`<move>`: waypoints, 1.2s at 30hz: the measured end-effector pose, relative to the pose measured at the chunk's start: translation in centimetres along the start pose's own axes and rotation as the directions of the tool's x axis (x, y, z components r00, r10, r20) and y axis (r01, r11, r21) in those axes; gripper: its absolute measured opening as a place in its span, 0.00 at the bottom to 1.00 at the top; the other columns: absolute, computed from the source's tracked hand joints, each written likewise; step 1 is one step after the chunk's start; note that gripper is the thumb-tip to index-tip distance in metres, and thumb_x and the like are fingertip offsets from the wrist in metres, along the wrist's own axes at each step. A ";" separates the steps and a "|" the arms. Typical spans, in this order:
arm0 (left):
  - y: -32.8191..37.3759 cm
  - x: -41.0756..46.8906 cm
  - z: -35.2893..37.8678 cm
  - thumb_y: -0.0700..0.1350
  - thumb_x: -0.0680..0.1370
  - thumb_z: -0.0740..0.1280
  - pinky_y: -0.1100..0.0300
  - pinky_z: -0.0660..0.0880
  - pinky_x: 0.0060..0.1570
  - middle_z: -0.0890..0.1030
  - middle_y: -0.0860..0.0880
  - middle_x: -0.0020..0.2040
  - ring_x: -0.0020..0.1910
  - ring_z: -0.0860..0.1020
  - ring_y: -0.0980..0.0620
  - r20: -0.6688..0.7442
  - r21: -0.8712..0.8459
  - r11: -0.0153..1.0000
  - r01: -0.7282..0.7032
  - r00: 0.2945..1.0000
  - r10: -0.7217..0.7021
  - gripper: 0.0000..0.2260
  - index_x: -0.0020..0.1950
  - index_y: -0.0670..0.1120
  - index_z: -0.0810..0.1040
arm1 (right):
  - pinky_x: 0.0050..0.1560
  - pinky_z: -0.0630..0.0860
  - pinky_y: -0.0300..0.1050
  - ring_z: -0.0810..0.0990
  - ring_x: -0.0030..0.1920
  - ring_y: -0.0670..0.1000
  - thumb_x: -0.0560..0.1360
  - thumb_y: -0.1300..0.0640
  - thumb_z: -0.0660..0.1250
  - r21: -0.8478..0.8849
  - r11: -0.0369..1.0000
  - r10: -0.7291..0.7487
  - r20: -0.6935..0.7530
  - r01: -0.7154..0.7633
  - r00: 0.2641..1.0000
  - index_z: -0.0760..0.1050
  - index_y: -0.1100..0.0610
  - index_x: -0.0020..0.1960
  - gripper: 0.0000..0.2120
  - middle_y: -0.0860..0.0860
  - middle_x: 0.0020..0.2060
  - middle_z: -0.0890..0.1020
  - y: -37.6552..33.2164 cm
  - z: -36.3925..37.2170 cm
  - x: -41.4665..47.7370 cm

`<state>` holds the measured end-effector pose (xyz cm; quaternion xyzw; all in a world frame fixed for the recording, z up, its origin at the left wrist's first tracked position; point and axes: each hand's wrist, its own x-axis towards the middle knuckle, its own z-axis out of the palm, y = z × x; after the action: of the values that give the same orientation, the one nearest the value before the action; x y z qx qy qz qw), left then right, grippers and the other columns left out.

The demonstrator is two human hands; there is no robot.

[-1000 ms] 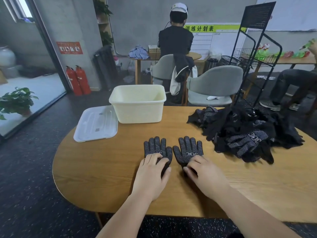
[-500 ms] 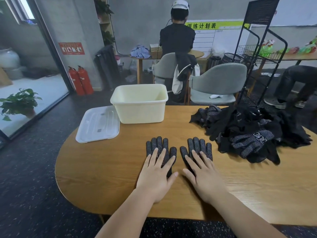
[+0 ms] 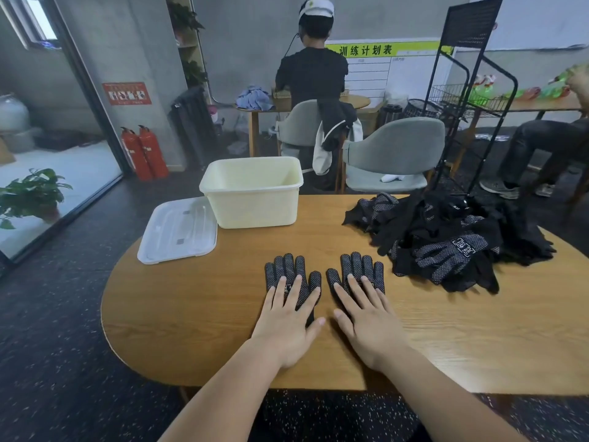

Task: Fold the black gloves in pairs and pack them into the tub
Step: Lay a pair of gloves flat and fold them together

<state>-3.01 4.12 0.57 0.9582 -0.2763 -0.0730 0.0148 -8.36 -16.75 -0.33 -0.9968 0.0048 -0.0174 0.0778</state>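
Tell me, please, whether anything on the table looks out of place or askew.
Nothing spilled or damaged. The lid sits at the table's left rim, perhaps overhanging, and the spare gloves lie in a tangled heap.

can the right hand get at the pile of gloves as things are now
Probably yes. The right hand lies flat on one glove, holding nothing, and only bare table lies between it and the pile of gloves to its right.

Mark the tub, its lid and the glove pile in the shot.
tub (image 3: pixel 255 207): head view, on its front wall.
lid (image 3: pixel 178 229): head view, middle of its top face.
glove pile (image 3: pixel 446 252): head view, on the dotted glove lying on top.
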 end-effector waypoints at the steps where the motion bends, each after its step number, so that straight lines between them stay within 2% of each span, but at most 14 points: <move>1: 0.2 -0.5 0.2 0.69 0.84 0.38 0.41 0.38 0.83 0.30 0.49 0.84 0.82 0.27 0.42 -0.051 -0.015 1.000 -0.001 0.999 0.000 0.30 0.85 0.62 0.35 | 0.83 0.41 0.51 0.37 0.84 0.50 0.86 0.36 0.40 0.015 1.000 0.005 -0.078 -0.003 0.997 0.48 0.39 0.85 0.28 0.45 0.84 0.45 0.0 0.0 -0.5; 2: 0.3 -1.0 0.3 0.67 0.85 0.39 0.43 0.40 0.83 0.34 0.50 0.85 0.83 0.30 0.43 -0.126 -0.037 0.999 0.002 0.992 -0.007 0.30 0.86 0.61 0.40 | 0.83 0.48 0.53 0.46 0.85 0.51 0.86 0.40 0.44 0.038 0.999 0.011 -0.173 -0.004 0.985 0.58 0.42 0.83 0.27 0.46 0.84 0.54 -0.1 -0.1 -0.9; 4: 0.4 -1.6 0.4 0.63 0.87 0.44 0.47 0.50 0.83 0.51 0.51 0.87 0.86 0.46 0.46 -0.283 -0.071 0.997 -0.002 0.959 -0.018 0.28 0.86 0.57 0.57 | 0.76 0.65 0.54 0.67 0.78 0.54 0.86 0.45 0.52 0.065 0.998 0.013 -0.324 0.008 0.946 0.78 0.49 0.71 0.22 0.49 0.75 0.74 0.0 0.0 -1.6; 6: 0.6 -1.8 0.6 0.60 0.87 0.48 0.51 0.64 0.76 0.69 0.53 0.77 0.78 0.65 0.49 -0.373 -0.074 0.995 -0.064 0.927 0.032 0.25 0.77 0.53 0.74 | 0.65 0.74 0.53 0.75 0.65 0.55 0.85 0.47 0.54 0.042 0.999 0.004 -0.370 0.012 0.929 0.82 0.51 0.59 0.18 0.47 0.62 0.80 0.1 0.5 -1.7; 8: 0.7 -1.7 0.9 0.58 0.87 0.49 0.54 0.70 0.69 0.75 0.56 0.70 0.70 0.71 0.51 -0.403 -0.057 0.991 -0.117 0.911 0.084 0.24 0.71 0.52 0.79 | 0.62 0.75 0.51 0.75 0.63 0.53 0.85 0.45 0.53 0.048 0.999 0.020 -0.334 -0.004 0.942 0.81 0.50 0.60 0.18 0.45 0.61 0.79 0.0 0.5 -1.7; 11: 0.6 -1.2 0.7 0.59 0.86 0.49 0.54 0.68 0.72 0.73 0.56 0.73 0.73 0.67 0.52 -0.358 -0.061 0.992 -0.109 0.930 0.080 0.25 0.75 0.53 0.76 | 0.68 0.72 0.51 0.73 0.68 0.51 0.86 0.44 0.52 0.057 0.998 0.024 -0.297 -0.008 0.955 0.79 0.48 0.67 0.21 0.44 0.66 0.78 0.2 0.4 -1.4; 14: 0.8 -0.5 0.3 0.62 0.86 0.45 0.54 0.60 0.78 0.66 0.56 0.80 0.79 0.60 0.53 -0.283 -0.086 0.993 -0.076 0.958 0.049 0.28 0.81 0.54 0.68 | 0.75 0.68 0.53 0.69 0.75 0.50 0.86 0.44 0.50 0.083 0.996 0.041 -0.298 -0.017 0.954 0.77 0.48 0.71 0.22 0.44 0.71 0.77 0.4 0.3 -1.5; 19: 2.1 -0.1 0.8 0.64 0.86 0.42 0.52 0.49 0.83 0.57 0.53 0.85 0.84 0.51 0.53 -0.310 -0.126 0.992 -0.021 0.951 -0.019 0.30 0.85 0.55 0.61 | 0.79 0.62 0.53 0.63 0.80 0.49 0.85 0.44 0.50 0.166 0.982 0.133 -0.302 -0.085 0.944 0.75 0.49 0.74 0.23 0.45 0.76 0.73 0.9 0.6 -1.2; 23: 2.2 -0.5 0.6 0.63 0.87 0.43 0.54 0.41 0.83 0.52 0.55 0.86 0.85 0.44 0.55 -0.304 -0.067 0.993 -0.096 0.950 0.071 0.28 0.86 0.57 0.58 | 0.79 0.61 0.51 0.62 0.80 0.50 0.84 0.42 0.49 0.281 0.951 0.224 -0.351 -0.126 0.909 0.76 0.51 0.73 0.27 0.47 0.76 0.73 1.3 0.6 -1.0; 26: 2.3 -0.5 0.4 0.64 0.87 0.43 0.55 0.39 0.83 0.51 0.56 0.87 0.85 0.43 0.55 -0.293 -0.040 0.991 -0.125 0.950 0.108 0.28 0.86 0.58 0.58 | 0.80 0.60 0.53 0.57 0.82 0.50 0.84 0.41 0.48 0.307 0.939 0.261 -0.349 -0.153 0.900 0.74 0.51 0.75 0.28 0.47 0.79 0.69 1.6 0.5 -0.7; 28: 2.4 -0.5 0.4 0.64 0.87 0.42 0.55 0.38 0.83 0.49 0.56 0.87 0.85 0.41 0.55 -0.278 -0.040 0.992 -0.120 0.955 0.104 0.28 0.86 0.59 0.56 | 0.80 0.61 0.56 0.56 0.83 0.52 0.84 0.41 0.48 0.254 0.952 0.257 -0.366 -0.170 0.894 0.73 0.52 0.75 0.28 0.49 0.80 0.68 2.2 0.1 -0.5; 30: 2.4 -0.3 0.4 0.65 0.86 0.42 0.54 0.38 0.83 0.47 0.56 0.87 0.85 0.39 0.55 -0.266 -0.046 0.993 -0.112 0.959 0.096 0.28 0.86 0.59 0.54 | 0.80 0.60 0.57 0.56 0.83 0.54 0.85 0.41 0.48 0.112 0.974 0.223 -0.387 -0.195 0.894 0.72 0.53 0.76 0.28 0.51 0.81 0.66 3.5 -0.7 -0.2; 33: 2.3 -0.1 0.4 0.66 0.86 0.43 0.53 0.39 0.83 0.46 0.56 0.87 0.84 0.38 0.56 -0.255 -0.054 0.992 -0.117 0.962 0.100 0.28 0.86 0.60 0.54 | 0.81 0.54 0.58 0.52 0.84 0.57 0.84 0.37 0.40 -0.033 0.960 0.257 -0.289 -0.278 0.922 0.65 0.52 0.81 0.33 0.52 0.84 0.59 6.3 -2.1 0.7; 36: 2.3 0.0 0.5 0.66 0.86 0.43 0.52 0.42 0.84 0.47 0.56 0.87 0.85 0.39 0.56 -0.251 -0.074 0.991 -0.107 0.964 0.085 0.28 0.86 0.61 0.54 | 0.82 0.50 0.59 0.49 0.84 0.58 0.82 0.33 0.33 -0.130 0.937 0.300 -0.171 -0.324 0.938 0.61 0.51 0.83 0.39 0.52 0.84 0.58 8.2 -1.8 1.0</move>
<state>-4.32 2.21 0.19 0.9437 -0.3149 0.0356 0.0944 -7.47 -25.14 0.17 -0.9822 0.1704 -0.0787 0.0006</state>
